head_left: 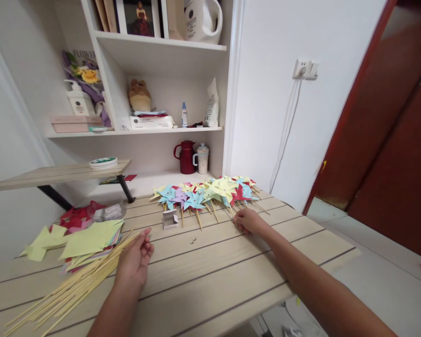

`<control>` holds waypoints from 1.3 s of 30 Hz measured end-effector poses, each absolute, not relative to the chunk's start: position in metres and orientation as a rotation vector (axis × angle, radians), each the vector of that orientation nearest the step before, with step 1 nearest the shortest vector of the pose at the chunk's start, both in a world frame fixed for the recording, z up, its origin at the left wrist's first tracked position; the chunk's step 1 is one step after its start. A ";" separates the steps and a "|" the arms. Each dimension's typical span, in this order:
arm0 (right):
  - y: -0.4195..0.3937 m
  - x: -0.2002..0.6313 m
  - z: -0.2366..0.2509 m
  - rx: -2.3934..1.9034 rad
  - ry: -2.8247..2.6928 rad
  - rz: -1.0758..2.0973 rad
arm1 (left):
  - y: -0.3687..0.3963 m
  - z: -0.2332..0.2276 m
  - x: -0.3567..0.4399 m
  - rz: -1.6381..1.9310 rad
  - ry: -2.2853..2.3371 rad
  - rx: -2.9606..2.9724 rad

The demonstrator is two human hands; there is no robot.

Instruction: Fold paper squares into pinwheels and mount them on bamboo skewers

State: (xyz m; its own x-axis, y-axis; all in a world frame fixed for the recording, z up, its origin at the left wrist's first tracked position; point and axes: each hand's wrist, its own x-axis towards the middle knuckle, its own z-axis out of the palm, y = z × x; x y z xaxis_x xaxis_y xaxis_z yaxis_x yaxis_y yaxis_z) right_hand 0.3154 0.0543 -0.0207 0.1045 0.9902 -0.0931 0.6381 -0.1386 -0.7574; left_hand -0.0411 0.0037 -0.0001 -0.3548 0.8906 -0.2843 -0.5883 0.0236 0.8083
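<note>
Many paper pinwheels in yellow, blue, red and purple lie heaped at the table's far side, their thin sticks pointing towards me. My right hand is at the near right of this heap, its fingers closed around the lower end of one pinwheel's stick. Beside a loose bundle of bamboo sticks rests my left hand, palm turned inward. Its fingers are loosely bent and apart, with nothing visible in them. A small open box stands before the pinwheels, and a few tiny shiny pieces lie nearer.
Yellow paper sheets are stacked at the left over coloured ones, near red paper and a clear bag. A raised wooden stand is behind them. A red jug and a cup stand under the shelves.
</note>
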 end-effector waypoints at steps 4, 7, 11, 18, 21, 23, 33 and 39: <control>0.059 0.314 -0.020 -1.876 -1.573 0.834 | 0.003 0.002 -0.040 1.587 1.109 0.404; 0.061 0.315 -0.019 -1.881 -1.569 0.855 | 0.003 0.003 -0.039 1.575 1.115 0.419; 0.062 0.316 -0.017 -1.873 -1.568 0.901 | 0.003 0.003 -0.039 1.567 1.115 0.437; 0.063 0.317 -0.013 -1.864 -1.531 1.002 | 0.002 0.004 -0.039 1.558 1.120 0.443; 0.064 0.317 -0.011 -1.860 -1.518 1.042 | 0.001 0.005 -0.039 1.554 1.123 0.438; 0.064 0.317 -0.010 -1.854 -1.515 1.068 | 0.002 0.005 -0.038 1.548 1.124 0.439; 0.063 0.320 -0.007 -1.816 -1.531 1.135 | 0.001 0.005 -0.038 1.552 1.122 0.432; 0.063 0.324 -0.014 -1.813 -1.521 1.079 | 0.002 0.004 -0.039 1.549 1.117 0.448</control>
State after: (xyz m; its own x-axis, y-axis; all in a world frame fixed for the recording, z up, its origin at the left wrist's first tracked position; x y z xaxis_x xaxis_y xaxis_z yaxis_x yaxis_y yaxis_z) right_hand 0.3244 0.0635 -0.0138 0.0449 0.9707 -0.2360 0.5435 -0.2220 -0.8095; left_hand -0.0388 0.0019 0.0043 -0.3092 0.9097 -0.2773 -0.5501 0.0667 0.8324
